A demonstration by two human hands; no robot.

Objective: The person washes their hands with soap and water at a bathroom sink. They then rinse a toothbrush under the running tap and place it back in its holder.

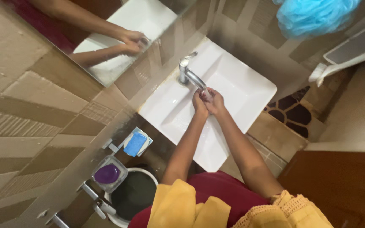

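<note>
My left hand (199,103) and my right hand (215,102) are pressed together under the spout of a chrome tap (189,74), over a white rectangular washbasin (241,90). The fingers of both hands are curled against each other and I see nothing held in them. Whether water runs from the tap is hard to make out. Both forearms reach up from my yellow and dark red clothing at the bottom of the view.
A mirror (119,38) on the tiled wall reflects the hands. A blue soap bar (135,143) and a purple soap (107,174) sit in wall-mounted dishes. A white bucket (134,194) stands below. A white brush (339,65) and a blue bag (313,14) lie top right.
</note>
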